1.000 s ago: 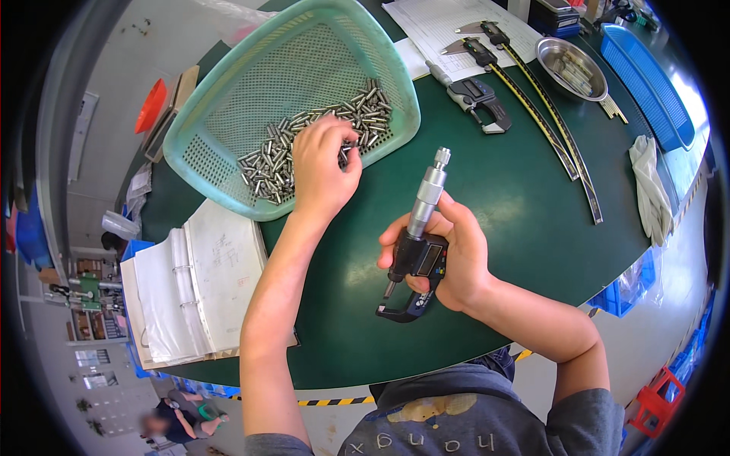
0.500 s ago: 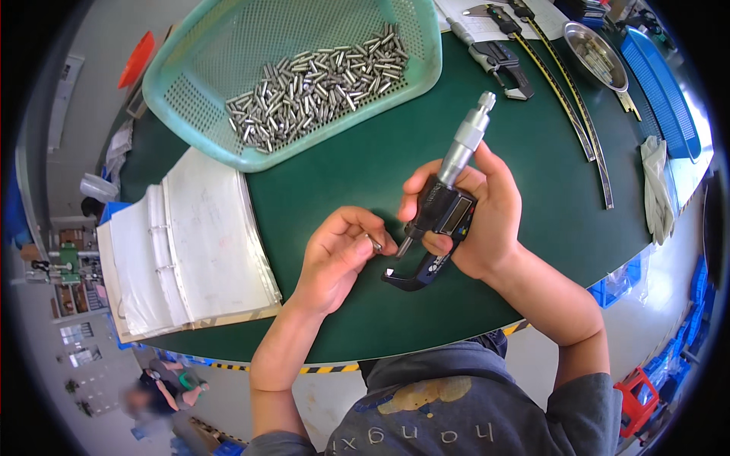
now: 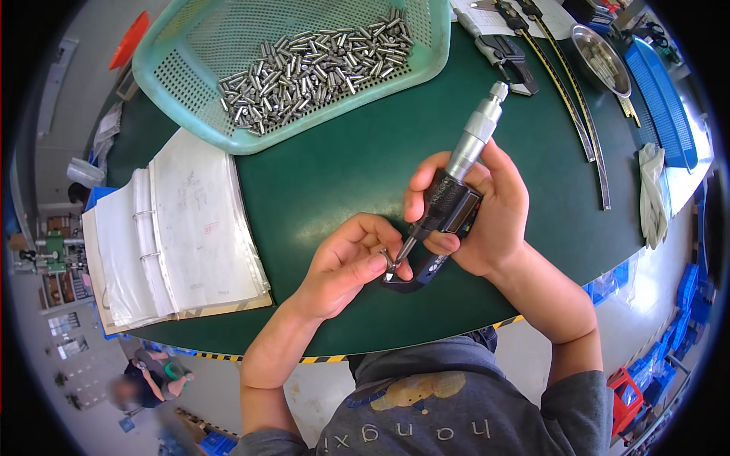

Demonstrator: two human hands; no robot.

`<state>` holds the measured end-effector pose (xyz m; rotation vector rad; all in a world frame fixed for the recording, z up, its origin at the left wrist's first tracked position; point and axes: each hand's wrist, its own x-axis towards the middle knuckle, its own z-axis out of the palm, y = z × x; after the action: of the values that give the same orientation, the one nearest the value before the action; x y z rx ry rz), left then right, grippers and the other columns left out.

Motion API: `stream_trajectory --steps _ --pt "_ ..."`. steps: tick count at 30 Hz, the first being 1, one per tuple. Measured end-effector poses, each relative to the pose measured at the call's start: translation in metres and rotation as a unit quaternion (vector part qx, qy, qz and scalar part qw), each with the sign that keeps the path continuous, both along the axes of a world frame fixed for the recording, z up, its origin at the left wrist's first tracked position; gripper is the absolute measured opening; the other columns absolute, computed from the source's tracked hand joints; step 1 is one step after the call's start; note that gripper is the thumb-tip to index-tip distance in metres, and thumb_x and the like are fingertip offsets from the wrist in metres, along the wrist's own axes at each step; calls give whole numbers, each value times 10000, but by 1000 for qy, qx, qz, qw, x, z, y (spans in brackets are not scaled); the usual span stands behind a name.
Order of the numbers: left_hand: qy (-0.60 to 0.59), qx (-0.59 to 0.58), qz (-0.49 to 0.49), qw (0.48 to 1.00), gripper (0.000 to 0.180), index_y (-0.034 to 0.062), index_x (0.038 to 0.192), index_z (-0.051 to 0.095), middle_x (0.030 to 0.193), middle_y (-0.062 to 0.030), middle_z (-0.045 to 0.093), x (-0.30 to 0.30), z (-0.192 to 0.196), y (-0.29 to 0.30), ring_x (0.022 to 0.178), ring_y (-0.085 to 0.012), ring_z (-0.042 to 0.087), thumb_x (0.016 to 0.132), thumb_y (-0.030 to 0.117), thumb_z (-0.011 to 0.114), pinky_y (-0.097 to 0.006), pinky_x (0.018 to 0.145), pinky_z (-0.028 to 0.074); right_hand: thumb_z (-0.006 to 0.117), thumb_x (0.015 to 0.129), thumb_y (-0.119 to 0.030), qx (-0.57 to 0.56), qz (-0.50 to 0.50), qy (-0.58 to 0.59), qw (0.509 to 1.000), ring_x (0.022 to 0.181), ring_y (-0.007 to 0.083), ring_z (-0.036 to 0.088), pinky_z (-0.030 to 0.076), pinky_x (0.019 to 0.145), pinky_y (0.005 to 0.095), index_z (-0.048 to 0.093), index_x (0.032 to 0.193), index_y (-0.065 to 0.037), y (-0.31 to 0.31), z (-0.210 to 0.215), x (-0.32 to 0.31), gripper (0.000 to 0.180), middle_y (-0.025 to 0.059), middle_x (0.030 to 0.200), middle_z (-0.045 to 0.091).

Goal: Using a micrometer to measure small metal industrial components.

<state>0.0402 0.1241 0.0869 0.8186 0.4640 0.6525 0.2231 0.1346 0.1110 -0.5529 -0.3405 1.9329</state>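
So the little metal pin is pinched at the fingertips of the left hand, thumb on the near side, right at the measuring gap of the digital micrometer. The tip area is tiny and partly hidden, so I can't tell if the pin touches both measuring faces. Left grip's basically closed, just the pin's thickness between thumb and fingers.

Right hand is wrapped around the micrometer body, fingers curled snug on both sides, silver barrel sticking up past the hand and tilted right, frame angled down toward the left fingertips. Both 2 hands are over the green table. The green basket with a pile of similar pins sits beyond them, and an open ring binder lies off to the left.
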Motion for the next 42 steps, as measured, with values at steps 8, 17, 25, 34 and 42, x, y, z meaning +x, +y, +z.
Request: stream_trajectory --steps 8,17,25,34,42 --pt "-10 -21 -9 1000 241 5 990 424 882 -61 480 1 1 0 826 -159 527 826 162 505 -269 725 397 187 829 -529 -6 -5 2 1000 363 147 388 314 321 208 526 796 8 0 3 0 636 178 674 550" --pt "-10 -28 -18 999 221 8 988 428 884 -65 483 5 3 -2 841 -164 521 814 130 490 -279 749 394 266 804 -602 -13 -23 -83 996 345 137 405 301 296 200 545 747 -15 -1 1 -4 652 160 632 566" --pt "-25 -88 -6 996 269 11 986 420 910 -97 493 4 1 -2 859 -181 520 774 155 502 -285 772 411 273 797 -608 0 -5 -56 998 370 132 417 301 321 208 553 772 -8 -1 -3 -2 663 152 654 575" --pt "-46 -87 3 995 250 14 991 421 904 -105 501 3 -5 -3 850 -175 524 802 156 501 -276 757 413 237 798 -625 -4 14 -67 998 371 114 406 294 320 200 550 788 -15 0 -1 -4 686 133 666 569" --pt "-39 -61 0 997 209 24 966 428 872 -98 513 2 -10 -4 833 -160 520 835 181 474 -271 750 400 174 832 -541 -25 16 -30 999 368 138 407 308 313 203 529 807 19 0 -1 -1 664 162 677 560"
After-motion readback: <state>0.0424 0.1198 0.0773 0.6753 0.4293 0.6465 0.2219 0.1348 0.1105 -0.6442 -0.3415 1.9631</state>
